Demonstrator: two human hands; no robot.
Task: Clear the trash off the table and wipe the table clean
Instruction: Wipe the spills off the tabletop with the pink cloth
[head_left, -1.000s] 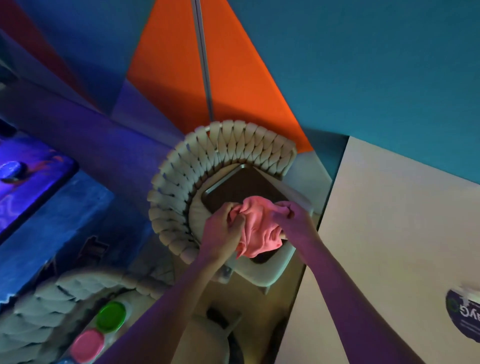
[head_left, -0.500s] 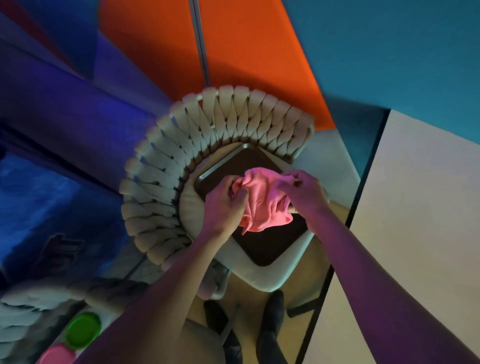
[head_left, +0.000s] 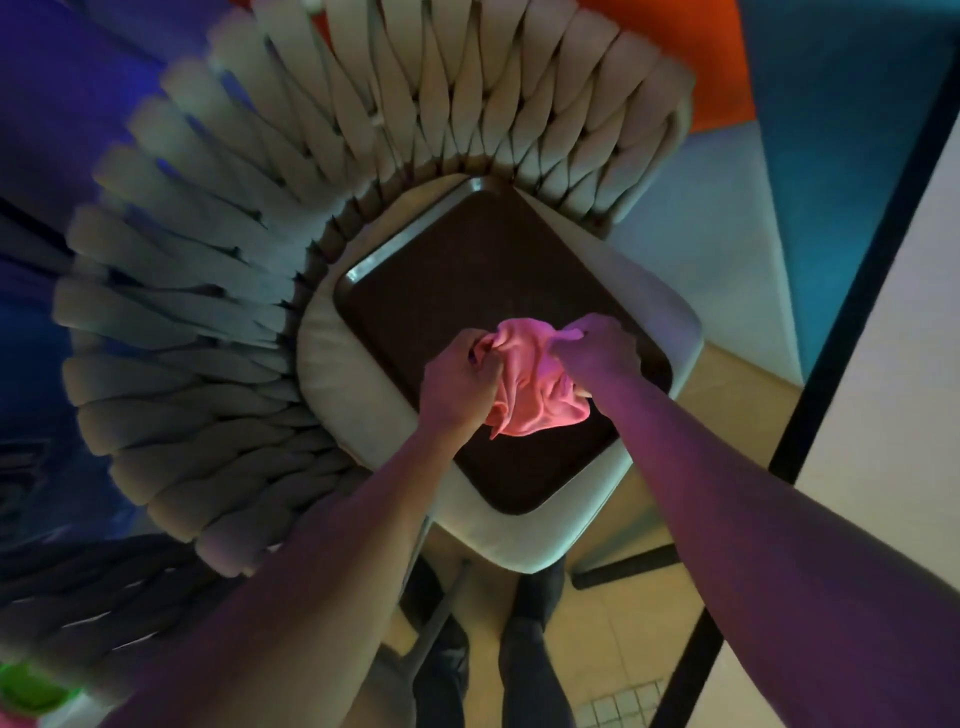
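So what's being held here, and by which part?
A pink cloth, bunched up above the dark tray. The left hand grips its left side and the right hand pinches its upper right edge.

Café/play-lounge type spot, prob. commercial.
Woven-back chair (head_left: 322, 218) w/ serving tray (head_left: 467, 270) on seat, bright colour-block walls (head_left: 831, 156), pale table (head_left: 893, 364).

The room is dim and the light is coloured: magenta lies along both my forearms, and blue washes the chair (head_left: 218, 291) at its left side. The cloth (head_left: 524, 379) glows bright pink, the brightest thing here. The tray (head_left: 467, 270) is nearly black, with pale glare along its upper rim. The chair's woven back smears with blur toward the left edge. The wide lens bends the table (head_left: 883, 364) edge right of the chair.
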